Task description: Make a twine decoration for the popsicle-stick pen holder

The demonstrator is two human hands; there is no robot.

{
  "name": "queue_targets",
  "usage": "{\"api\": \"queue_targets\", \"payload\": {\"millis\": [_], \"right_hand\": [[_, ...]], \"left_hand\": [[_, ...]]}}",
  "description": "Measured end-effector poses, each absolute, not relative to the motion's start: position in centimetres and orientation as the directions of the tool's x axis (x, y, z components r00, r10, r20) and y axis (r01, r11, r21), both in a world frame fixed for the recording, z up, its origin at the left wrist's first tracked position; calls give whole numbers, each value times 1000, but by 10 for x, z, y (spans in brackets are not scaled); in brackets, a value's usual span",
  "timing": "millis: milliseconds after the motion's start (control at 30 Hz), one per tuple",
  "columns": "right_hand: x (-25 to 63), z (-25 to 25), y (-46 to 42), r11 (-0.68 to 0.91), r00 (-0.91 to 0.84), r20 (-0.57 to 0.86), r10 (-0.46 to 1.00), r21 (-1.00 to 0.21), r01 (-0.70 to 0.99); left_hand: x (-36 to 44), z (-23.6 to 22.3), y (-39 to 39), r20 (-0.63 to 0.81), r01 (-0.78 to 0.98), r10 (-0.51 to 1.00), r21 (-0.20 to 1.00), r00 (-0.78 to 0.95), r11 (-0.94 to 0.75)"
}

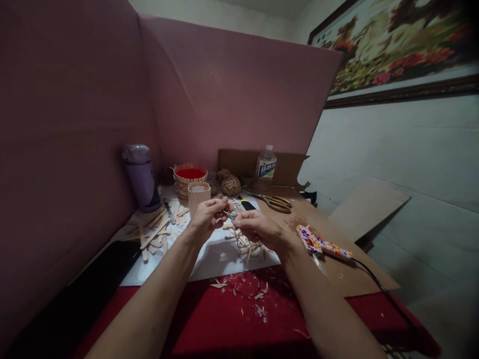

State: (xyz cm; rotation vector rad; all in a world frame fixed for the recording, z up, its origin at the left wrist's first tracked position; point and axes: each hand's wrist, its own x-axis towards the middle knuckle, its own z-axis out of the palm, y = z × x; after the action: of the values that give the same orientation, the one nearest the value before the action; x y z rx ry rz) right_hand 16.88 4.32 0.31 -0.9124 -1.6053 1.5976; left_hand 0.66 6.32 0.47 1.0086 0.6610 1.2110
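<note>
Wooden stick (231, 215) between both hands

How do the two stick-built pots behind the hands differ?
The round pot is wide, low and red inside; the small pot is narrow, taller for its width, and pale inside. The round pot sits further back; the small pot stands nearer the left hand. Both look built from upright wooden sticks.

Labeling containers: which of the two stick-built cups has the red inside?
The wider round stick basket at the back, beside the purple bottle. The narrower stick cup in front of it, nearer the left hand, shows a pale inside.
</note>
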Motion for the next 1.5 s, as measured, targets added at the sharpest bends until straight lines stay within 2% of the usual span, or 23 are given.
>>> {"api": "queue_targets", "payload": {"millis": [367, 567, 667, 767, 867, 967, 1267, 1500], "right_hand": [[168, 8, 40, 43, -532, 2, 847, -997, 65], [166, 11, 37, 35, -538, -15, 843, -996, 83], [163, 11, 38, 59, -467, -3, 884, -991, 118], [159, 6, 43, 190, -311, 118, 943, -958, 213], [157, -1, 50, 340, -206, 283, 937, -874, 347], [157, -5, 54, 400, -205, 344, 916, -819, 412], [157, 5, 44, 284, -322, 194, 927, -922, 262], [155, 7, 41, 232, -310, 152, 939, -942, 243]], "left_hand": [[11, 1, 67, 56, -311, 998, 949, 20, -47], [14, 1, 65, 29, -294, 999, 955, -35, -38], [10, 0, 68, 55, -320, 998, 946, 14, -48], [7, -1, 69, 58, -346, 991, 938, 125, -11], [9, -4, 68, 68, -261, 981, 965, 182, -19], [13, -5, 65, 87, -145, 974, 988, 208, -57], [10, -3, 65, 18, -219, 956, 975, 292, 49], [9, -3, 65, 14, -237, 941, 969, 337, 71]]}}
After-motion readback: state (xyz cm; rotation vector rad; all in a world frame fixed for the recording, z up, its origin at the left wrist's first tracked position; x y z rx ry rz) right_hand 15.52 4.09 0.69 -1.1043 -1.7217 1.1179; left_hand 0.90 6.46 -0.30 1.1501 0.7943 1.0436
